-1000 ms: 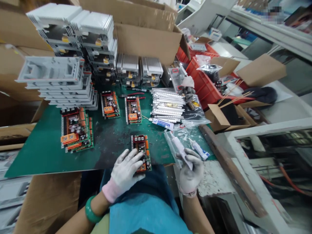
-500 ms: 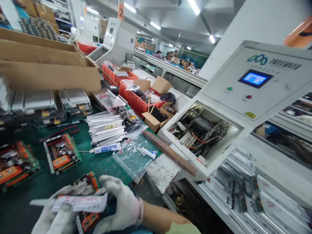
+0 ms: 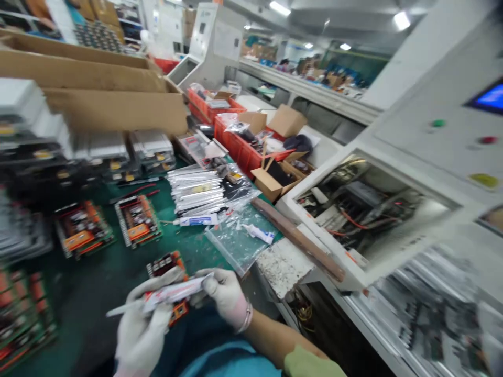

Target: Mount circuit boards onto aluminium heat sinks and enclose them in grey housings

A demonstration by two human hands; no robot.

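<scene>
Tube (image 3: 178,291) held over the circuit board (image 3: 165,264) at the near edge of the surface (image 3: 192,243): your left hand (image 3: 142,330) grips it near the nozzle (image 3: 124,308), your right hand (image 3: 228,297) pinches its other end. For control, support both ends, nozzle clear of the circuit board.

To the right of the green table (image 3: 188,243) stands a white machine (image 3: 412,139) with an opening (image 3: 367,196) in its front, behind the table there are another white machine (image 3: 223,47) and a long pale rail (image 3: 314,90), and high beyond the table bright lamps (image 3: 280,8) shine under a grey ceiling (image 3: 346,14).
</scene>
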